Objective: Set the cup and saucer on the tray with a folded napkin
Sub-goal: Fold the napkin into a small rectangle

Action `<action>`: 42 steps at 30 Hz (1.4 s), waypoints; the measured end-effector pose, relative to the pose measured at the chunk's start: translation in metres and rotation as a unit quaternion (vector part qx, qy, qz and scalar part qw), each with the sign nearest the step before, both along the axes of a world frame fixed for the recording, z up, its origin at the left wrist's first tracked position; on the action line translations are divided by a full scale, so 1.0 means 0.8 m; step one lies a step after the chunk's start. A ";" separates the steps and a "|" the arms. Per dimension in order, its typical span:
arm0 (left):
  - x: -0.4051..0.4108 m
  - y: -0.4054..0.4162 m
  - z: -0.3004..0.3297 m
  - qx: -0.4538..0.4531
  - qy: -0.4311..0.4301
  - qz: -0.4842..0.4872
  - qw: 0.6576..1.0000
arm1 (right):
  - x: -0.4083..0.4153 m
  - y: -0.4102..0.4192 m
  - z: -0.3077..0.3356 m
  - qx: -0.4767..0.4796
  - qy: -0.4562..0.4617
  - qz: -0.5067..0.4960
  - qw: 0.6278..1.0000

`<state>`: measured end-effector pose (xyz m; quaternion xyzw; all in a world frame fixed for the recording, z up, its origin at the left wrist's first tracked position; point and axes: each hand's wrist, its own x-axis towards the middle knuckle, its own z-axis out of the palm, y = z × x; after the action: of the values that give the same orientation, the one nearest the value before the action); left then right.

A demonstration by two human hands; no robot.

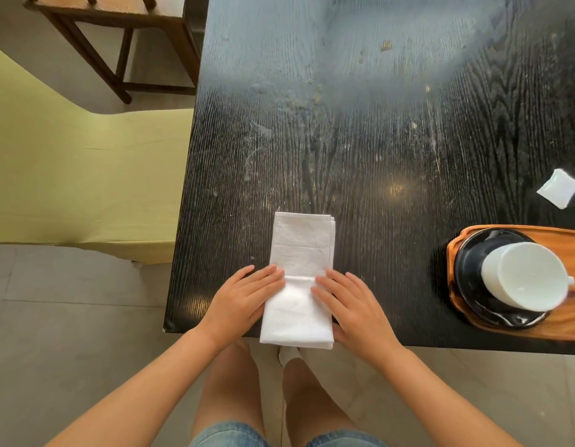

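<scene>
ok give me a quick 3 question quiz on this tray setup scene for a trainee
1. True or false: the white cup sits on the black saucer on the wooden tray.
2. Where is the folded napkin? A) on the tray B) on the black table near its front edge C) on the chair
3. Fill in: the left hand and right hand rest ____ on the napkin.

Key: 1 true; 2 B; 3 flat
</scene>
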<state>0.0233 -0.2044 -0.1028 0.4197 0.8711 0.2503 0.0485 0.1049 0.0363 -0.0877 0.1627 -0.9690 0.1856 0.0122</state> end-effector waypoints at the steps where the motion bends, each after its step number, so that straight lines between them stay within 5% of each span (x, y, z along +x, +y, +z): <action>1: -0.001 0.001 0.001 0.010 -0.005 0.007 1.000 | -0.006 -0.001 -0.001 -0.015 0.012 -0.007 1.000; 4: -0.001 0.014 0.014 0.076 -0.067 0.105 0.989 | -0.021 -0.010 0.007 -0.114 -0.004 -0.110 0.987; 8: 0.005 0.044 0.029 0.140 -0.186 0.309 0.922 | -0.035 -0.032 0.020 -0.223 -0.075 -0.300 0.925; 12: 0.005 0.070 0.032 0.145 -0.185 0.396 0.888 | -0.049 -0.045 0.022 -0.234 -0.077 -0.399 0.883; 16: -0.002 0.085 0.030 0.115 -0.146 0.415 0.891 | -0.059 -0.045 0.019 -0.180 -0.076 -0.437 0.878; 23: -0.008 0.090 0.025 -0.005 -0.075 0.441 0.894 | -0.076 -0.037 0.026 -0.103 -0.061 -0.410 0.904; 29: -0.036 0.087 0.018 -0.114 0.027 0.180 0.977 | -0.096 -0.033 0.016 0.067 -0.041 -0.172 0.982; 34: -0.056 0.089 0.005 -0.198 0.005 0.122 0.973 | -0.107 -0.026 -0.001 0.105 -0.102 -0.103 0.984; 42: -0.061 0.089 -0.001 -0.187 -0.017 0.123 0.974 | -0.111 -0.019 -0.009 0.120 -0.109 -0.077 0.984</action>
<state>-0.0258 -0.1332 -0.1038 0.2883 0.9465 0.0943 0.1100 0.0164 0.0212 -0.0952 0.0671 -0.9893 0.0835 -0.0992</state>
